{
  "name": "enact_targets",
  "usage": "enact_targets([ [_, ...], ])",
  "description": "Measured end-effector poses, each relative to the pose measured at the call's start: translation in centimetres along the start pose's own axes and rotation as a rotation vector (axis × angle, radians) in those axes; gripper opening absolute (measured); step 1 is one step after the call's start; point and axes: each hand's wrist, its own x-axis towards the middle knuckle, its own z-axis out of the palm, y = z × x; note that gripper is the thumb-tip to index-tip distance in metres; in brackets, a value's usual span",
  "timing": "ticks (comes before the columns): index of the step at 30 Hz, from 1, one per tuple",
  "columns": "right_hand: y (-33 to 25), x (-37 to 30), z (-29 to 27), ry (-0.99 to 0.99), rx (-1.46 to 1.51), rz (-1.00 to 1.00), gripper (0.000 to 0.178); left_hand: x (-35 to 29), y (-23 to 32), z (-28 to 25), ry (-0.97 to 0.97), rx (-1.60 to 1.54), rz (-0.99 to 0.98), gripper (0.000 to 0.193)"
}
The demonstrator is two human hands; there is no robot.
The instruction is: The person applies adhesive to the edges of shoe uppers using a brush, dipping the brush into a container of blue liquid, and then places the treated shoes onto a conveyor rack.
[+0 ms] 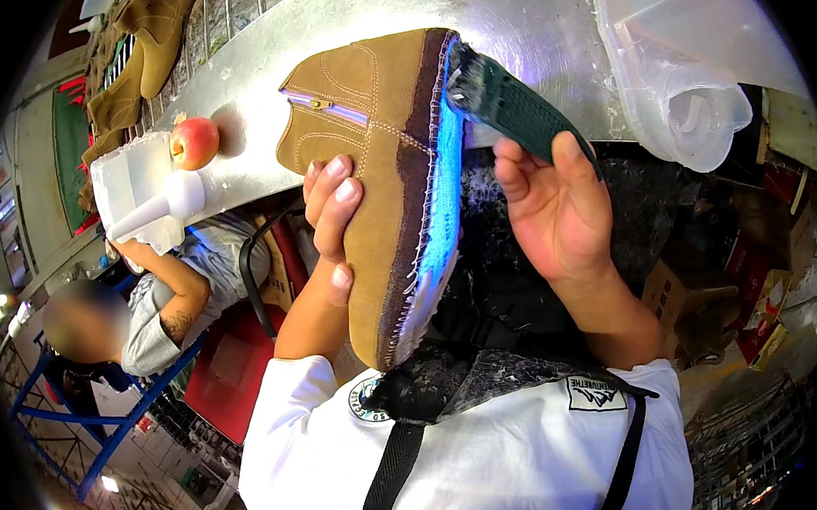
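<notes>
A tan suede ankle boot [384, 189] with a side zipper and dark brown edging lies on its side in front of me. Its underside [444, 192] faces right and glows blue under a light, with white stitching along the rim. My left hand [333, 205] grips the boot from the left, fingers on the shaft and thumb lower down. In my right hand [564, 198], pinched between thumb and fingers, is a brush with a dark green textured handle [527, 100]. Its dark, white-flecked bristles [469, 78] meet the upper end of the boot's underside.
On the metal worktable [270, 72] are a red apple [194, 143] and a translucent plastic bottle [135, 185] with a white nozzle. Clear plastic [693, 113] hangs over the right edge. Boots [162, 20] stand on a rack. Another person [170, 303] sits left; cardboard boxes [679, 301] lie right.
</notes>
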Motion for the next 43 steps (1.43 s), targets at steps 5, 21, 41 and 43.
enact_targets([
  [5,1.1,-1.9,0.4,-0.076,-0.511,-0.177,0.042,0.6,-1.5,0.6,0.090,-0.069,0.223,0.094],
  [21,-4.9,3.0,0.7,-0.575,-1.284,-0.661,0.030,1.4,0.5,1.7,0.224,-0.124,0.049,0.075],
  [41,-5.2,5.8,2.1,-0.241,-1.252,-0.568,0.020,2.4,0.9,3.9,0.440,-0.168,0.072,0.049],
  [43,-5.2,5.8,2.1,-0.201,-1.252,-0.571,0.023,2.1,0.5,3.7,0.423,-0.149,0.101,0.049],
])
